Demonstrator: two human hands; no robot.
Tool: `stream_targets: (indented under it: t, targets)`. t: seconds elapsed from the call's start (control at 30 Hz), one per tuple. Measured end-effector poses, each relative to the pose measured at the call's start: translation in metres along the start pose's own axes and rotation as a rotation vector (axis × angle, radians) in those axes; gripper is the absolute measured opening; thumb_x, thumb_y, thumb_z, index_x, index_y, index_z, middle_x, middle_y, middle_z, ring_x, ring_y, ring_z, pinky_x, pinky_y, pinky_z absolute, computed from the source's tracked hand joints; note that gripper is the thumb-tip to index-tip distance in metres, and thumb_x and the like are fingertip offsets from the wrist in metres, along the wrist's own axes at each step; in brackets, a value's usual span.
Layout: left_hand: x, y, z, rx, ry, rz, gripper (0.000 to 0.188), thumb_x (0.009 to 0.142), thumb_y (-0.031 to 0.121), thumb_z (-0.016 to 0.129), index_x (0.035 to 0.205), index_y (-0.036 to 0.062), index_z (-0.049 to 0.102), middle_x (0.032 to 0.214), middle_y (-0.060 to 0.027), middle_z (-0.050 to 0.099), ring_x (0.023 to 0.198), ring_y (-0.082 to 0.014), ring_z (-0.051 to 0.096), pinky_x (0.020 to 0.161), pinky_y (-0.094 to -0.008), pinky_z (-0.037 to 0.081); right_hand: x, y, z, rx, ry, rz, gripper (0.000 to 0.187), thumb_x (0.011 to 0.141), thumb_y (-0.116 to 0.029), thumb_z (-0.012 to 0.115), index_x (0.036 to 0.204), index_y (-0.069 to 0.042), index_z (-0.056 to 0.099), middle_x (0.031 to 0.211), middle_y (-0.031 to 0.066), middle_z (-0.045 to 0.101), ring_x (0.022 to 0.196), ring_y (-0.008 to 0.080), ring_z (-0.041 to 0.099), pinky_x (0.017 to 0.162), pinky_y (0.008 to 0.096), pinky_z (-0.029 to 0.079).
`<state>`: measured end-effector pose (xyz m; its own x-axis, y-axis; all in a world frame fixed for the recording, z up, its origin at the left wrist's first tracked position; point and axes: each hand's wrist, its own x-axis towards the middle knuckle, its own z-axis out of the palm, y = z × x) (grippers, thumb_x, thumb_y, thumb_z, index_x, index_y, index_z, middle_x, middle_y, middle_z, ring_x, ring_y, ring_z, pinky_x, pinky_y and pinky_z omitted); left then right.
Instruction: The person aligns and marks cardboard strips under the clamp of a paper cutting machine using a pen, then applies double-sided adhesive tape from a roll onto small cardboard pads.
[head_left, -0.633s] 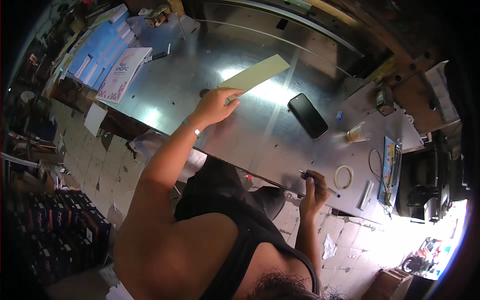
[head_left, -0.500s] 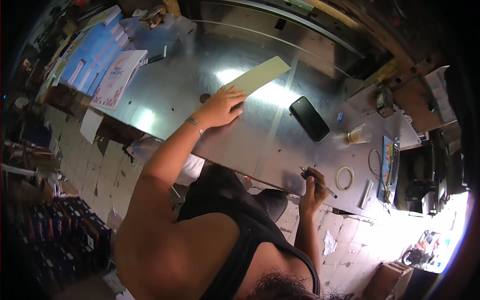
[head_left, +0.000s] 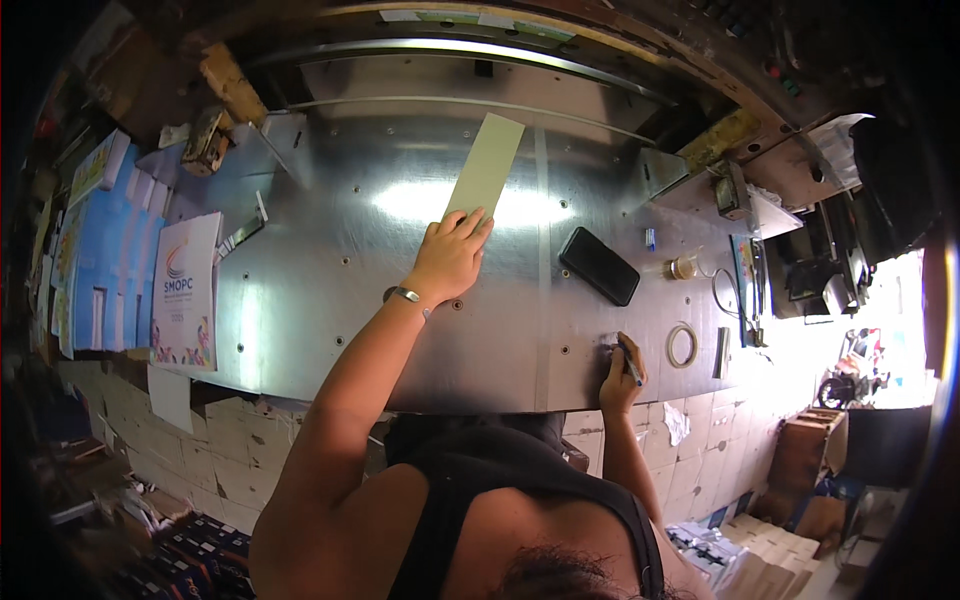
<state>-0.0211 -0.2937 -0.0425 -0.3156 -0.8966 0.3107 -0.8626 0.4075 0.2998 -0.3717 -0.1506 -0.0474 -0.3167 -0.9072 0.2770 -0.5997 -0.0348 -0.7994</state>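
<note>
One pale green strip (head_left: 487, 165) flat on metal desk (head_left: 300, 315), near end under left hand (head_left: 455, 258), fingers slightly spread; pen (head_left: 632, 364) gripped in right hand (head_left: 619, 382) at desk's front edge; black phone (head_left: 600, 266) right of strip; pale ring (head_left: 671, 345) just beside right hand.

Tiled floor (head_left: 250, 455); bright doorway (head_left: 908, 310), apparently.

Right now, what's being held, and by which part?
The right fingers hold a pen by its barrel; the left fingers rest on the near end of a pale strip.
</note>
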Motion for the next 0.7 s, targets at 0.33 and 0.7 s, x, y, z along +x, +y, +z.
stream_targets:
  t: [0.33,0.7]
  targets:
    - [0.028,-0.018,-0.003,-0.026,-0.053,-0.02,0.048,0.095,0.024,0.063,0.141,0.0113,0.058,0.153,-0.0062,0.049,0.13,-0.0247,0.047,0.102,-0.043,0.041,0.005,-0.011,0.003,-0.122,-0.004,-0.037,0.032,0.092,-0.001,0.056,0.122,-0.001,0.069,0.106,0.0181,0.071,0.097,0.0309,0.069,0.088,0.0381,0.053]
    - [0.02,-0.089,-0.027,0.064,-0.042,-0.26,0.057,0.095,0.037,0.062,0.144,0.011,0.056,0.154,-0.0057,0.049,0.135,-0.0243,0.045,0.105,-0.0424,0.039,0.006,-0.018,0.003,-0.193,-0.009,-0.058,0.031,0.097,-0.004,0.051,0.122,0.004,0.067,0.107,0.0204,0.069,0.092,0.0313,0.066,0.08,0.0383,0.052]
